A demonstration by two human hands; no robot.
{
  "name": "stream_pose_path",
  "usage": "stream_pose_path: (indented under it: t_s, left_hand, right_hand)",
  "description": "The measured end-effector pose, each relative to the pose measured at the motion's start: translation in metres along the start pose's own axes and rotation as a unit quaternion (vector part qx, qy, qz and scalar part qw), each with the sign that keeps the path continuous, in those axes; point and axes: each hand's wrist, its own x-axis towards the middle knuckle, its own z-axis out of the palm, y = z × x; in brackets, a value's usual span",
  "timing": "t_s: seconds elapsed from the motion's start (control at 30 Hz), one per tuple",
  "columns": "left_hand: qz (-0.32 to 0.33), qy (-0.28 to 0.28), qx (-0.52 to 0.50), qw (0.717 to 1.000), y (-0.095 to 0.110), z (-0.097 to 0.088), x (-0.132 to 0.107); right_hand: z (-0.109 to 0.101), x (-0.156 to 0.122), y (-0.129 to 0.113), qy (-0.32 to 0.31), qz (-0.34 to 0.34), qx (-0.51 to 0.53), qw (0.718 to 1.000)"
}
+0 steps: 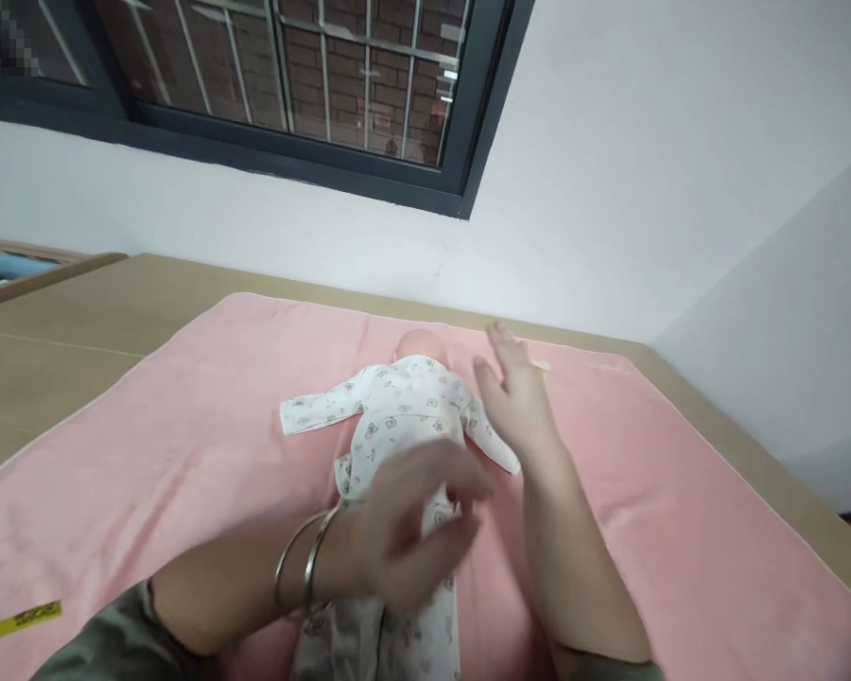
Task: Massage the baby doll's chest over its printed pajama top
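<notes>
A baby doll [421,343] in a white printed romper [397,407] lies on its back on a pink towel [184,426], head toward the wall. My left hand [411,530], with bangles on the wrist, hovers over the doll's middle; it is blurred, and its fingers look spread with nothing in them. My right hand [514,397] is raised beside the doll's shoulder, fingers stretched out, over the romper's sleeve. The doll's legs are hidden under my left arm.
The towel covers a tan tabletop [63,322] that runs to a white wall. A dark-framed window [290,85] is above. A yellow measuring tape [15,621] lies at the towel's near left edge.
</notes>
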Motion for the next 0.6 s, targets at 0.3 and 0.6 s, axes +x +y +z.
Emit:
stream_pose_path:
  t_s: [0.3,0.6]
  left_hand:
    - [-0.422,0.04,-0.402,0.812,-0.074,0.031,0.151]
    - [-0.4,0.059,-0.497,0.768,-0.062,0.043,0.161]
  right_hand:
    - [-0.057,0.007,0.03,-0.065,0.203,-0.137,0.967]
    - [-0.043,0.013,0.036,-0.112,0.188,-0.21,0.953]
